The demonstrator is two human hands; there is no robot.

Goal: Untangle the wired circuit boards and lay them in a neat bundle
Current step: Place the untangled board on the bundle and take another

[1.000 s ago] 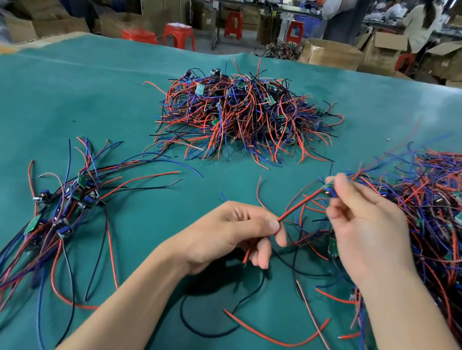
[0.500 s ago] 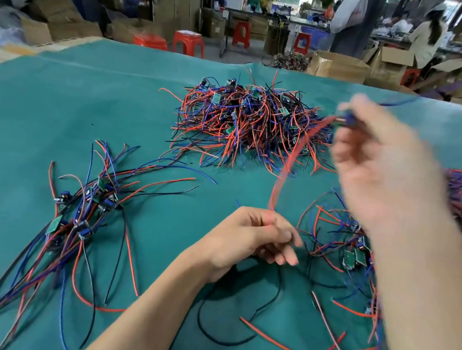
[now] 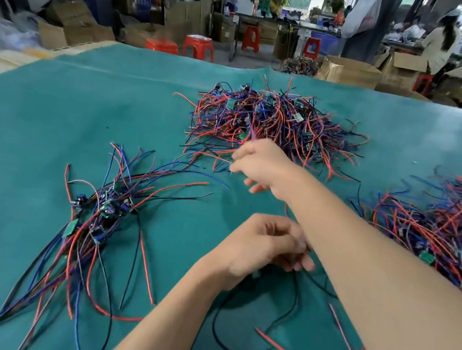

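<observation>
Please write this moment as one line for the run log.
right hand: extended across, pinching a wire | left hand: curled on wires | sorted bundle: left on table | tangled piles: far and right

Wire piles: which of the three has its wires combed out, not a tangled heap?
The left pile. Its boards cluster together and the wires trail toward the near edge. The far pile and right pile are dense tangles.

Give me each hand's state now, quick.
Left hand: fingers curled; whether it holds a wire cannot be told.
Right hand: blurred, seems to pinch a red wire; not certain.
</observation>
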